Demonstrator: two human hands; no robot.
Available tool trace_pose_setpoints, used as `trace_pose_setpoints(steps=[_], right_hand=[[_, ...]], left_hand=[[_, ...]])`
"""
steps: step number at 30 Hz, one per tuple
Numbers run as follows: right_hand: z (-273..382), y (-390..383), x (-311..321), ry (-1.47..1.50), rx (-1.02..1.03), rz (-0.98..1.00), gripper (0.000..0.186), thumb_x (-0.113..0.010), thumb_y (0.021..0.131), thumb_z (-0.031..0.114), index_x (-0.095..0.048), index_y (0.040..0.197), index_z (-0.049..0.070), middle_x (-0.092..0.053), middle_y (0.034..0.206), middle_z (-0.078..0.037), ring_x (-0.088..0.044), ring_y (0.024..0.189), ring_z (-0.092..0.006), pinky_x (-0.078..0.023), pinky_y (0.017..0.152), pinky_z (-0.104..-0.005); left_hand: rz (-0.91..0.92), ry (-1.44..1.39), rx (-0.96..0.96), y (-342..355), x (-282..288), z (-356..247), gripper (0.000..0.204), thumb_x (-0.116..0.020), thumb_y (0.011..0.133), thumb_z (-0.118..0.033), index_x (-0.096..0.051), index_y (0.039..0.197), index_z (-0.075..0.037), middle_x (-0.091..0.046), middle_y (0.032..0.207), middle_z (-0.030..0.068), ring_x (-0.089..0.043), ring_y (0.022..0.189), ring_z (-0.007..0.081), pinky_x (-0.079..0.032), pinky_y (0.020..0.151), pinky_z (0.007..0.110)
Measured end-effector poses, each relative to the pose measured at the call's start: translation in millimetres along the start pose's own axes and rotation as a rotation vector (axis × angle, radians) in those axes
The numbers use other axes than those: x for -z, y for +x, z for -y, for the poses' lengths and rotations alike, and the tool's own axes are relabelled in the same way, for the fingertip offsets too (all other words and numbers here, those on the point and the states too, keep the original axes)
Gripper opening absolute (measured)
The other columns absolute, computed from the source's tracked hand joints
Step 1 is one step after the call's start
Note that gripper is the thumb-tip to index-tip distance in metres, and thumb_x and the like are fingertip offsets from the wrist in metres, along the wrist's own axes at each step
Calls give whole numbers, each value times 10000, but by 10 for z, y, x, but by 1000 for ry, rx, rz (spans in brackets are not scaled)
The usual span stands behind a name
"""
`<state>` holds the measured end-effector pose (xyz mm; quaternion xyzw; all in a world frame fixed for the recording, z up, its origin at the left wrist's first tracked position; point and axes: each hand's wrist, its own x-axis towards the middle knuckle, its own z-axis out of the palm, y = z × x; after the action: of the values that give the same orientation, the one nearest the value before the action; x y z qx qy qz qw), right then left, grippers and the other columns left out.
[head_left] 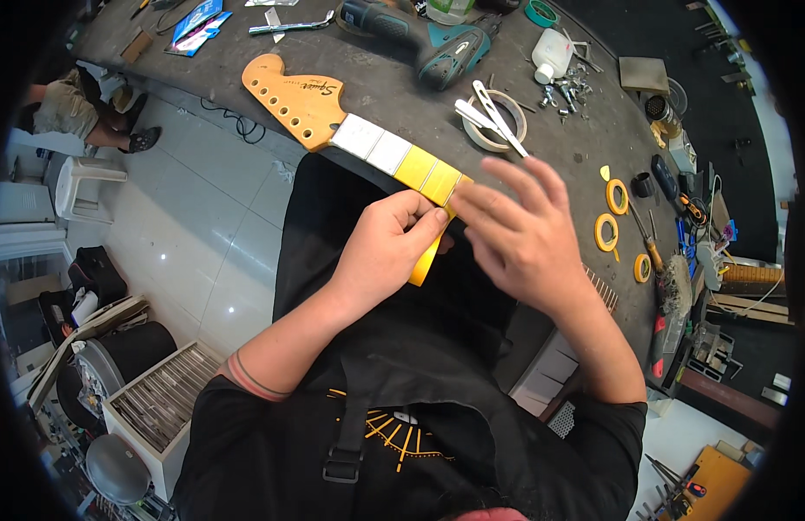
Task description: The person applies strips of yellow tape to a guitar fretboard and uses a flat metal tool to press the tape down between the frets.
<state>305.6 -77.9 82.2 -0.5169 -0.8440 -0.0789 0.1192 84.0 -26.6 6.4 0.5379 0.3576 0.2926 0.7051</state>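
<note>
A guitar neck with a pale wooden headstock lies angled across the bench's near edge. Its fretboard has white strips toward the headstock and yellow tape further along. My left hand is closed beside the fretboard, thumb and index pinching a yellow tape strip that hangs below it. My right hand has its fingers extended and apart, with the middle fingertips on or just over the taped fretboard near my left thumb. What lies under both sets of fingertips is partly hidden.
The dark bench holds a drill, a large tape roll with white tools on it, loose hardware, small yellow tape rolls and hand tools at right. Another person's leg and a white stool are at left.
</note>
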Motion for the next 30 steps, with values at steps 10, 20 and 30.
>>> trace_pose_setpoints(steps=[10, 20, 30], right_hand=[[-468, 308, -136, -39, -376, -138, 200, -814, 984, 200, -804, 1138, 73, -730, 1232, -80, -670, 1269, -313, -472, 1131, -498], [-844, 447, -299, 311, -532, 74, 285, -751, 1066, 307, -833, 1116, 39, -715, 1127, -160, -683, 1161, -390, -538, 1047, -507], [42, -125, 21, 457, -455, -215, 152, -774, 982, 77, -635, 1032, 38, -638, 888, -126, -660, 791, -355, -531, 752, -453]], left_hand=[[18, 10, 31, -7, 30, -24, 258, -659, 1180, -184, -709, 1101, 56, -820, 1003, 134, -801, 921, 176, -640, 856, 331], [-22, -30, 22, -84, 6, 33, 143, -666, 1141, -67, -702, 1194, 60, -833, 1093, 142, -792, 1022, 162, -615, 945, 318], [-5, -146, 35, -109, 25, 74, 134, -679, 1138, -80, -708, 1208, 31, -846, 1119, 142, -761, 1010, 114, -593, 918, 291]])
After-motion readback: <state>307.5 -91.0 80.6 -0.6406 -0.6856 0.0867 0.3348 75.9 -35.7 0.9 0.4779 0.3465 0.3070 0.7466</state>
